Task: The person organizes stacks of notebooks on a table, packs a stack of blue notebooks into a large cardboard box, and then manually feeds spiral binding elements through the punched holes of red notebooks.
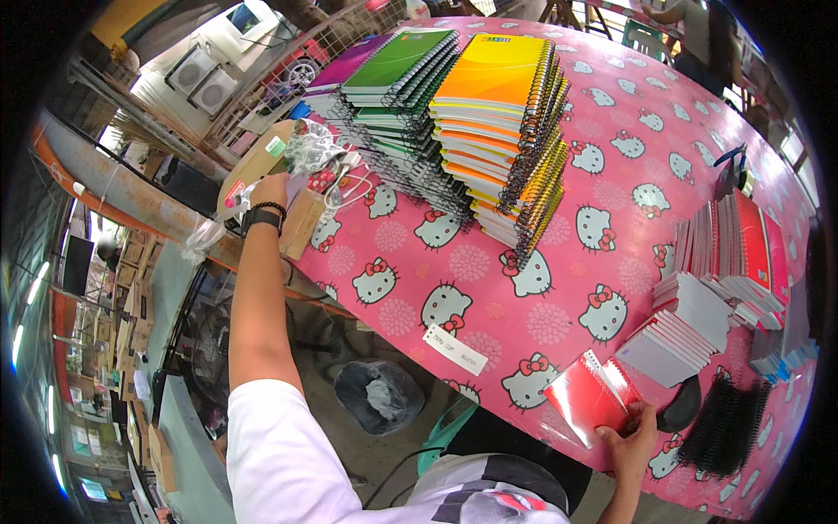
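Note:
My right hand point(630, 437) grips a glossy red notebook point(583, 395) at the table's near edge, thumb on top. Punched holes run along its edge, and no coil shows on it. My left arm stretches out to the far left, with a black band and a beaded bracelet at the wrist. There my left hand point(269, 189) is over a round-ended wooden board point(253, 166), next to crumpled clear plastic point(312, 148). Its fingers are mostly hidden, so what it touches is unclear. A white paper strip point(455, 348) with printing lies on the table between the hands.
Tall stacks of coil-bound yellow notebooks point(489, 74) and green notebooks point(397, 65) stand at the back of the pink patterned table point(471, 262). Stacked red notebooks point(749, 249), unbound page blocks point(668, 345) and black coils point(724, 428) lie at right. Below the edge is a black bag-lined bin point(380, 397).

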Available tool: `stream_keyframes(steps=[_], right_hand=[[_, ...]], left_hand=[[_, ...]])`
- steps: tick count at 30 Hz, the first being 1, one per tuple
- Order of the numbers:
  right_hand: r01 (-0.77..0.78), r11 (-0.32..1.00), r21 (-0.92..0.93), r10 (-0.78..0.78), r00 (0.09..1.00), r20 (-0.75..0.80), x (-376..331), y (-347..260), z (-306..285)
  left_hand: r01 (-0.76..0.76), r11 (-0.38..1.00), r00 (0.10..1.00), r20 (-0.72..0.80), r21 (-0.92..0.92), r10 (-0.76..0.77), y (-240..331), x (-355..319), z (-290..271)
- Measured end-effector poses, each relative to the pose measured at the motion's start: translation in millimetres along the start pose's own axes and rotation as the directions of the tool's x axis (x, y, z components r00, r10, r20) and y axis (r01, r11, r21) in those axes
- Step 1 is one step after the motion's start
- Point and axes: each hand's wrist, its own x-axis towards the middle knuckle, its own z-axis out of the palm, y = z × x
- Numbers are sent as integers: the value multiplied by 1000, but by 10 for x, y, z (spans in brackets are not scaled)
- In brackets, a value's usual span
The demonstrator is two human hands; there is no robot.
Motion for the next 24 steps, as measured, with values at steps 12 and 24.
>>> stream_keyframes(steps=[12, 24], right_hand=[[3, 1000, 20, -3, 1000, 9, 10, 26, 1], [104, 994, -19, -105, 993, -46, 6, 17, 28]], left_hand=[[237, 941, 964, 176, -241, -197, -138, -401, 671], [-58, 773, 862, 358, -632, 358, -390, -447, 218]])
